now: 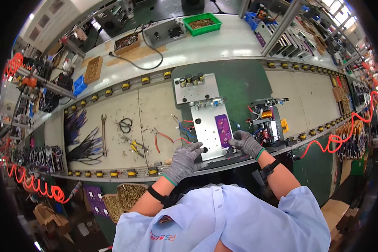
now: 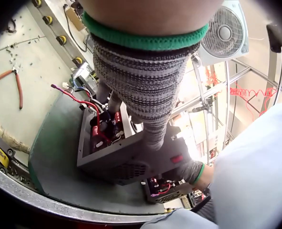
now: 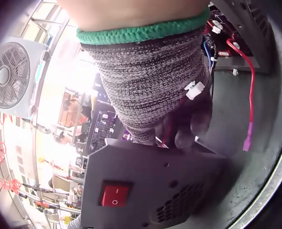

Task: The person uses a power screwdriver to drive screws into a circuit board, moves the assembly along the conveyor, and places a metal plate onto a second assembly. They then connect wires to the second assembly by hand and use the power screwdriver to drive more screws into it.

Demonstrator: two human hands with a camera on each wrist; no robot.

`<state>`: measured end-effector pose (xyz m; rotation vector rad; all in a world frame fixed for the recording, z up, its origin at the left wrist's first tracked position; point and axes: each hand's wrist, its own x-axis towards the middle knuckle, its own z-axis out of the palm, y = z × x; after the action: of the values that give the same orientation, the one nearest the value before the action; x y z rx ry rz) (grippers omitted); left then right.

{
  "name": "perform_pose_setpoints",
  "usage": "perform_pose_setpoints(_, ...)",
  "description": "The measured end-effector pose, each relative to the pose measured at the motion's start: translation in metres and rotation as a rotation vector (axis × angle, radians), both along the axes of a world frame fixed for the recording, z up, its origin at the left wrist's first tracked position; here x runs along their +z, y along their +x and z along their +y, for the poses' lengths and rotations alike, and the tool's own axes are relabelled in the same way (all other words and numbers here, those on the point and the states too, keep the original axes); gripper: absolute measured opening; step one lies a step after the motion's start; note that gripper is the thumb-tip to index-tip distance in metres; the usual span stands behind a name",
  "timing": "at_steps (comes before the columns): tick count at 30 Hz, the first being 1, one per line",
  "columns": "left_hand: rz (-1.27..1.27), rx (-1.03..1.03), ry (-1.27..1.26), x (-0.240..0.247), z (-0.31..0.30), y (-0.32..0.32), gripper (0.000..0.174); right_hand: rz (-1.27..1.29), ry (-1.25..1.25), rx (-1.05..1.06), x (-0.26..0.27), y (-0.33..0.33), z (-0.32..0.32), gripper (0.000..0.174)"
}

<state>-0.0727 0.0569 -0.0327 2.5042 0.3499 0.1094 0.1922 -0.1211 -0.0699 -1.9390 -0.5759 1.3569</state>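
A grey metal case [image 1: 205, 136] lies on the green mat, with a purple circuit board [image 1: 223, 130] along its right part. My left hand [image 1: 185, 161], in a grey knit glove, grips the near left corner of the case. At the near right side my gloved right hand [image 1: 247, 145] holds the case edge beside the purple board. The right wrist view shows its fingers [image 3: 184, 138] curled at the edge of the panel, which carries a red rocker switch [image 3: 115, 194] and vent holes. A white connector [image 3: 194, 90] hangs against that glove. Inside the case, red parts [image 2: 117, 119] and wires show.
A second open unit with a copper coil [image 1: 266, 114] stands to the right. Left of the case lie pliers [image 1: 134, 146], a wrench [image 1: 103, 134], scissors [image 1: 124, 125] and bundled wires [image 1: 88, 147]. Roller rails [image 1: 132, 173] edge the bench. A green bin [image 1: 201, 25] stands behind.
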Motion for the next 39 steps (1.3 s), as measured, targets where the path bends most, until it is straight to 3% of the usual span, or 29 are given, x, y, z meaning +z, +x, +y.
perform_pose_setpoints(3, -0.063, -0.016, -0.075, 0.005, -0.001, -0.014, 0.06, -0.216, -0.034, 0.095, 0.016, 0.001, 0.003, 0.056)
perform_pose_setpoints(6, -0.019, 0.061, -0.141, -0.037, 0.002, -0.038, 0.065, -0.473, 0.051, 0.147, 0.049, 0.0, 0.014, 0.034)
perform_pose_setpoints(8, 0.085, 0.528, -1.04, -0.079, 0.007, -0.046, 0.067, -0.52, 0.149, 0.239, 0.076, -0.007, 0.035, 0.029)
perform_pose_setpoints(9, 0.189, 0.648, -1.323, -0.071, 0.018, -0.034, 0.056, -0.515, 0.175, 0.29, 0.09, -0.015, 0.05, 0.024)
perform_pose_setpoints(10, 0.178, 0.656, -1.336, -0.076, 0.025, -0.025, 0.056, -0.518, 0.169, 0.307, 0.1, -0.024, 0.068, 0.024)
perform_pose_setpoints(12, 0.012, 0.872, -1.928, -0.099, 0.029, -0.01, 0.035, -0.657, 0.197, 0.606, 0.11, -0.044, 0.102, 0.02)
perform_pose_setpoints(14, -0.112, 0.87, -1.898, -0.122, 0.027, 0.0, 0.028, -0.839, 0.351, 0.852, 0.1, -0.065, 0.132, 0.02)
perform_pose_setpoints(16, -0.235, 0.876, -1.854, -0.132, 0.018, 0.0, 0.022, -1.117, 0.137, 1.239, 0.09, -0.095, 0.165, 0.021)
perform_pose_setpoints(18, -0.322, 0.914, -1.702, -0.13, 0.01, -0.007, 0.02, -1.229, -0.089, 1.436, 0.081, -0.124, 0.187, 0.023)
perform_pose_setpoints(21, -0.355, 0.987, -1.767, -0.129, -0.002, -0.023, 0.021, -1.304, -0.283, 1.638, 0.047, -0.14, 0.2, 0.026)
perform_pose_setpoints(22, -0.379, 1.044, -1.809, -0.127, -0.003, -0.025, 0.023, -1.308, -0.28, 1.65, 0.048, -0.143, 0.202, 0.026)
perform_pose_setpoints(24, -0.383, 1.048, -1.874, -0.126, -0.002, -0.022, 0.024, -1.235, -0.333, 1.497, 0.053, -0.145, 0.198, 0.025)
perform_pose_setpoints(25, -0.374, 1.042, -1.934, -0.125, 0.0, -0.018, 0.025, -1.215, -0.246, 1.367, 0.057, -0.139, 0.192, 0.026)
perform_pose_setpoints(26, -0.387, 1.038, -1.943, -0.125, 0.004, -0.011, 0.025, -1.225, -0.251, 1.376, 0.06, -0.131, 0.188, 0.026)
perform_pose_setpoints(29, -0.214, 0.908, -1.807, -0.109, 0.022, 0.011, 0.024, -1.188, -0.107, 1.137, 0.064, -0.108, 0.173, 0.026)
perform_pose_setpoints(32, -0.256, 0.794, -1.845, -0.122, 0.033, 0.029, 0.023, -1.249, 0.086, 1.132, 0.061, -0.102, 0.17, 0.026)
perform_pose_setpoints(34, -0.241, 0.848, -1.866, -0.129, 0.031, 0.035, 0.022, -1.27, 0.055, 1.166, 0.061, -0.107, 0.175, 0.025)
perform_pose_setpoints(36, -0.442, 0.811, -1.936, -0.138, 0.016, 0.03, 0.02, -1.241, -0.12, 1.203, 0.06, -0.114, 0.183, 0.027)
perform_pose_setpoints(37, -0.438, 0.838, -2.1, -0.128, 0.014, 0.025, 0.013, -1.216, -0.237, 1.238, 0.063, -0.12, 0.192, 0.028)
perform_pose_setpoints(39, -0.48, 0.808, -2.131, -0.134, -0.001, 0.017, 0.013, -1.204, -0.285, 1.269, 0.063, -0.122, 0.2, 0.029)
